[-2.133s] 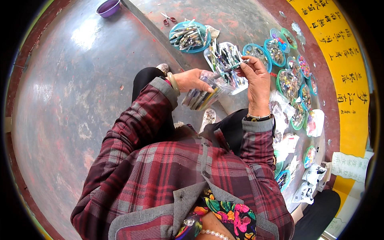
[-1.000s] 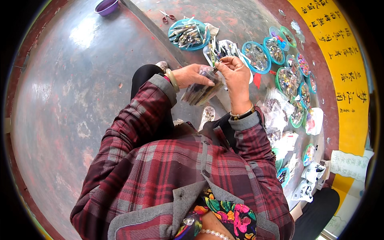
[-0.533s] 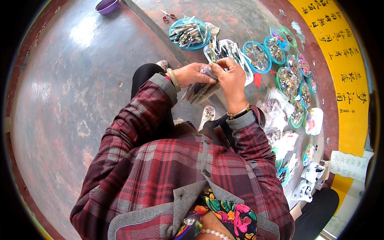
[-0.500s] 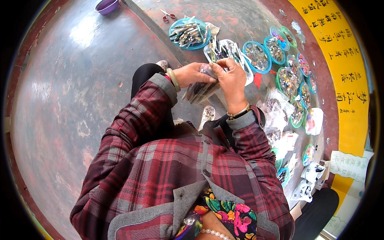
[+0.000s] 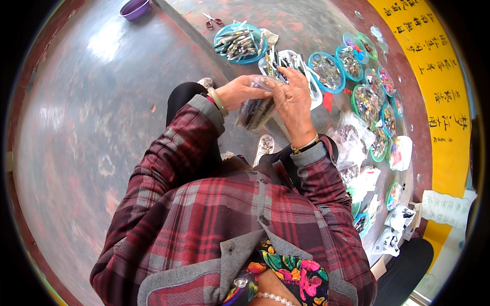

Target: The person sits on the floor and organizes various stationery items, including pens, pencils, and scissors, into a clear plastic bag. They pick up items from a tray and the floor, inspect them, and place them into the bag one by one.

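Observation:
Above my lap I hold a clear plastic bag (image 5: 251, 116) with several dark, slender things inside that look like pens. My left hand (image 5: 239, 93) grips the bag's upper left side, thumb across its front. At the bag's upper right edge is my right hand (image 5: 294, 99), thumb and lower fingers on the plastic and a finger raised. Just beyond the hands, a white basket (image 5: 316, 97) holds several pens, partly hidden by my right hand. Farther back and to the left stands a round blue basket (image 5: 233, 60) full of pens.
Several round baskets of small parts, among them a blue basket (image 5: 327, 90), stand along the right. Clear plastic bags (image 5: 352, 137) lie near my right knee. Red-handled scissors (image 5: 212, 20) and a purple basin (image 5: 133, 9) lie at the back. Someone's dark-clad leg (image 5: 411, 265) shows lower right.
My right hand has shifted its fingers at the bag's top edge, one finger now raised. The bag's mouth looks wider, and the bag hangs a little more upright. The left hand keeps its grip.

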